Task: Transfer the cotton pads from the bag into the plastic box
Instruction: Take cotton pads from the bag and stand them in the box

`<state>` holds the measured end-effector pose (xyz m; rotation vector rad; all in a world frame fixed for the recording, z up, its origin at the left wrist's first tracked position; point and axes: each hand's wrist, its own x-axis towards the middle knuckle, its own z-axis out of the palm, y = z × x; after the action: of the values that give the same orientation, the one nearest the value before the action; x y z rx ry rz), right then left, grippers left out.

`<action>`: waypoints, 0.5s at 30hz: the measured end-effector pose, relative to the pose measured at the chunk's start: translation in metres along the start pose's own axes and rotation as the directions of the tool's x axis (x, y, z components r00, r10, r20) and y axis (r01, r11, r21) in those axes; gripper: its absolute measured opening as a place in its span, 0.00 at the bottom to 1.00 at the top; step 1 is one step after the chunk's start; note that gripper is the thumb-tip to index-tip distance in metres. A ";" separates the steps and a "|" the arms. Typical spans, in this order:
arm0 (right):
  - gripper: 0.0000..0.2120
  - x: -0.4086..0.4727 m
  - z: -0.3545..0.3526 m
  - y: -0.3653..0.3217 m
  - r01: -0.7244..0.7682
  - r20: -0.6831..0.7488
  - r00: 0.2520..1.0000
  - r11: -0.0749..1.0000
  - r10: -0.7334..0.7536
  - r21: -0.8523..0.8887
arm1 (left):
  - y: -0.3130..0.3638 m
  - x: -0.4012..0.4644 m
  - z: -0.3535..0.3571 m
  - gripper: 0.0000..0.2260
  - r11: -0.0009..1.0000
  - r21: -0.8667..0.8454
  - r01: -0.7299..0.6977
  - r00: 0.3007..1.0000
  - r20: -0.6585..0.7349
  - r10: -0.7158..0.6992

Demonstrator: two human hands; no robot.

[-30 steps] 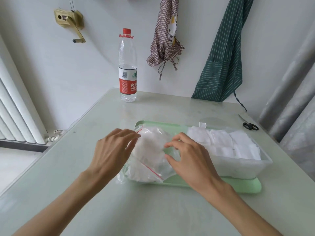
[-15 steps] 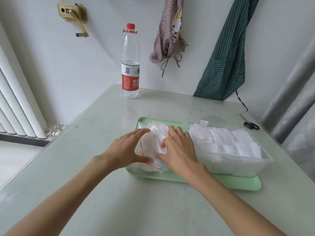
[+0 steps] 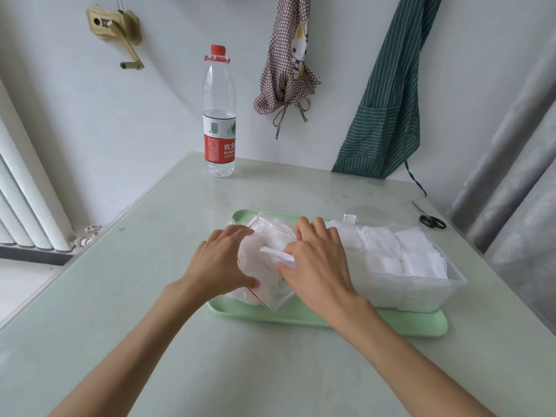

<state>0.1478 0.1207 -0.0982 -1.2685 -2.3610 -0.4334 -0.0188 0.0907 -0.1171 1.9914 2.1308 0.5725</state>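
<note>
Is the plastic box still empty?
No, the plastic box on the green tray already holds many white cotton pads.

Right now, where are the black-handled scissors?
In the head view, the black-handled scissors lie on the table's far right edge, beyond the clear plastic box.

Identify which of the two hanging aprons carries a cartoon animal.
The brown-and-white checked fabric apron, left of the green striped apron, which shows only stripes and a pocket.
</note>
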 end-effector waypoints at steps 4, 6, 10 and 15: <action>0.17 0.011 0.009 -0.015 0.049 0.169 0.985 0.991 -0.027 -0.125 | 0.002 -0.002 -0.002 0.43 1.000 0.001 0.011 1.000 0.005 -0.011; 0.16 0.014 0.013 -0.015 0.084 0.123 0.990 0.988 -0.068 -0.129 | 0.002 -0.003 -0.004 0.43 1.000 0.017 0.019 1.000 0.009 -0.019; 0.05 0.010 0.004 -0.001 0.098 -0.076 0.993 0.988 -0.089 0.116 | 0.000 -0.002 -0.009 0.43 0.998 0.040 0.051 0.998 0.019 -0.052; 0.09 0.006 -0.034 0.016 -0.237 0.115 0.968 0.665 0.223 0.708 | 0.006 0.004 -0.018 0.41 0.982 -0.177 0.067 0.997 0.053 -0.058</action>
<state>0.1654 0.1176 -0.0645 -1.1293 -1.9905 0.5598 -0.0204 0.0916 -0.0981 1.8186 2.0287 0.6731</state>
